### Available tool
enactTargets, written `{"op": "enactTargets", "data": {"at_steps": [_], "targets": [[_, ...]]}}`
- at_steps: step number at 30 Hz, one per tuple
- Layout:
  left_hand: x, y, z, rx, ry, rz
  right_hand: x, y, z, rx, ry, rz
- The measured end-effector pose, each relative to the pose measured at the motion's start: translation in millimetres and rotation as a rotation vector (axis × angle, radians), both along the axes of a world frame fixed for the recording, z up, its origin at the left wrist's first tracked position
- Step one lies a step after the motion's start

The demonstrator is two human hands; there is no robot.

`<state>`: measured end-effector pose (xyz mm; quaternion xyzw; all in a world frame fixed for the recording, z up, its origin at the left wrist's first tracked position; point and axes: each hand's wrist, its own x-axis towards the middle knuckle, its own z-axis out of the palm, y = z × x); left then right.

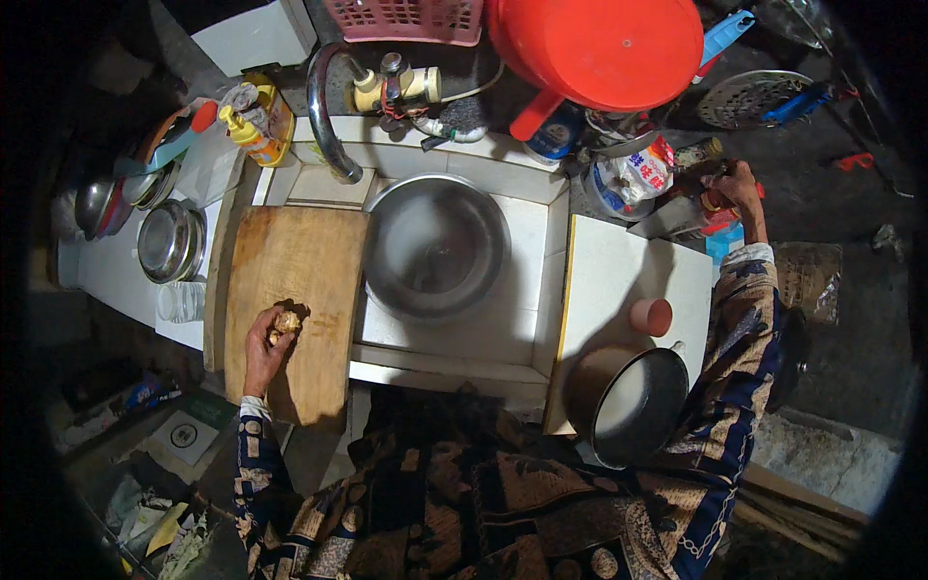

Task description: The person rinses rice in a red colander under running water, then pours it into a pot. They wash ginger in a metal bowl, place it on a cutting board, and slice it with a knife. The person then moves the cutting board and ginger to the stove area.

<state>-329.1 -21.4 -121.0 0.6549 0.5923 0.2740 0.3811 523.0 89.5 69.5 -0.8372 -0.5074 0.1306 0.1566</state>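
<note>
My left hand (265, 351) holds a knobbly piece of what looks like ginger root (287, 322) over the wooden cutting board (297, 254). The board lies across the left part of a white-tiled sink (453, 333). Far to the right, my right hand (738, 187) is among bottles and jars at the back of the counter. Its fingers are at or just above a red-capped bottle (718, 210); whether they grip anything is hard to make out. Close by are a glass jar (697, 154) and a tub holding a printed plastic bag (645, 174).
A metal basin (435, 246) sits in the sink under a curved faucet (322, 109). To the right stand a pink cup (650, 317) and a deep pot (638, 409). A large red plastic vessel (602, 51) overhangs the back. Yellow pump bottle (250, 138) and stacked metal bowls (170, 239) are left.
</note>
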Motion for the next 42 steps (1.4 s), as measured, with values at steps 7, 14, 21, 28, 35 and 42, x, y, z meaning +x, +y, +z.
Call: {"op": "enactTargets", "data": {"at_steps": [7, 14, 21, 28, 35, 42], "targets": [[4, 0, 5, -0.020, -0.030, 0.015, 14, 10, -27, 0.167, 0.087, 0.081], [5, 0, 9, -0.017, -0.021, 0.005, -13, 2, -18, 0.174, 0.116, 0.004], [-5, 2, -6, 0.010, 0.001, -0.020, -40, -59, -17, 0.493, 0.092, -0.086], [-2, 5, -7, -0.015, -0.046, 0.016, -1, -100, -5, 0.484, 0.252, -0.209], [-4, 1, -8, 0.019, -0.013, -0.002, 44, -101, -20, 0.534, 0.067, -0.223], [10, -7, 6, -0.021, -0.060, 0.032, 69, -104, -42, 0.498, 0.268, -0.234]]}}
